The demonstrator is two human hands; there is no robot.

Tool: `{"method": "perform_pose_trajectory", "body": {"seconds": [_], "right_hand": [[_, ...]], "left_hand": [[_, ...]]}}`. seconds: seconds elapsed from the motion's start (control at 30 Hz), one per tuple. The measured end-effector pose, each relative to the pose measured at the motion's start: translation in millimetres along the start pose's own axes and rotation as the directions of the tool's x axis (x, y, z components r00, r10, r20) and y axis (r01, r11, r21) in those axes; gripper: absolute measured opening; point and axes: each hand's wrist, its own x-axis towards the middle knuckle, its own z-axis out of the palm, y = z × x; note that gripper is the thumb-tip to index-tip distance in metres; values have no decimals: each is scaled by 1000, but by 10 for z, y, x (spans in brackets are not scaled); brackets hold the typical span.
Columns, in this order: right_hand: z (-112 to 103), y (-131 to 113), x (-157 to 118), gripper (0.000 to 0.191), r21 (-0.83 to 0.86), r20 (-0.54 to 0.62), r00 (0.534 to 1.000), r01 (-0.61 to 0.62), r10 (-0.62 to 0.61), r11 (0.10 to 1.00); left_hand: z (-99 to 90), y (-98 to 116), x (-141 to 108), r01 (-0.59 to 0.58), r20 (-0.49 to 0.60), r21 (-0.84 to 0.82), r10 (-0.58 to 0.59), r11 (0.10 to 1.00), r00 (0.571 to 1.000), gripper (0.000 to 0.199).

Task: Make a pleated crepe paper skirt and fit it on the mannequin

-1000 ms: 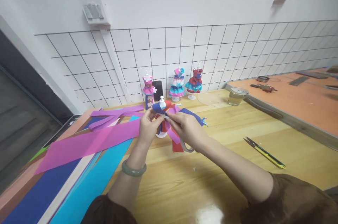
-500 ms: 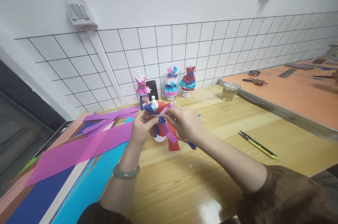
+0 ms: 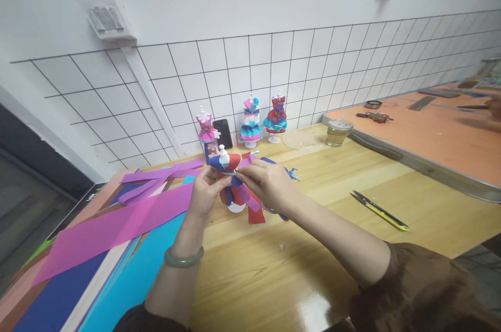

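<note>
A small white dress form (image 3: 223, 154) stands on its round base in front of me, wrapped in blue, red and purple strips that cross at its top and hang below. My left hand (image 3: 205, 188) is closed around the waist of the dressed form from the left, thumb in front. From the right, my right hand (image 3: 266, 180) pinches at the waist, where a thin pale band shows; the fingertips hide most of what they grip. Red and purple strip ends (image 3: 256, 215) hang under that hand. Scissors lie partly hidden beneath it.
Three finished dress forms (image 3: 250, 126) stand by the wall beside a dark phone (image 3: 223, 134). Coloured sheets and strips (image 3: 129, 222) cover the left. Yellow thread snips (image 3: 379, 211) and a lidded glass cup (image 3: 338, 133) are on the right. Another person's hand (image 3: 493, 111) is at the orange table.
My right hand has shifted slightly inward along the waist. The red strip at the shoulder has moved a little apart from the form. The view has turned slightly.
</note>
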Motion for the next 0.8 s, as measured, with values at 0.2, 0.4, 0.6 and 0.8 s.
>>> {"method": "perform_pose_trajectory", "body": {"seconds": [0.2, 0.4, 0.6, 0.8], "right_hand": [[5, 14, -23, 24, 37, -7, 1000, -9, 9, 999], [7, 27, -24, 27, 33, 2, 1000, -5, 5, 999], [46, 16, -15, 23, 99, -10, 1000, 13, -12, 995], [34, 19, -6, 18, 191, -35, 999, 12, -5, 982]], "left_hand": [[-8, 4, -13, -15, 33, 34, 14, 999, 999, 29], [-13, -11, -14, -10, 32, 29, 9, 1000, 999, 26], [-15, -16, -7, -2, 33, -1, 2, 1000, 999, 29], [-16, -8, -21, 1, 65, -17, 0, 1000, 998, 30]]}}
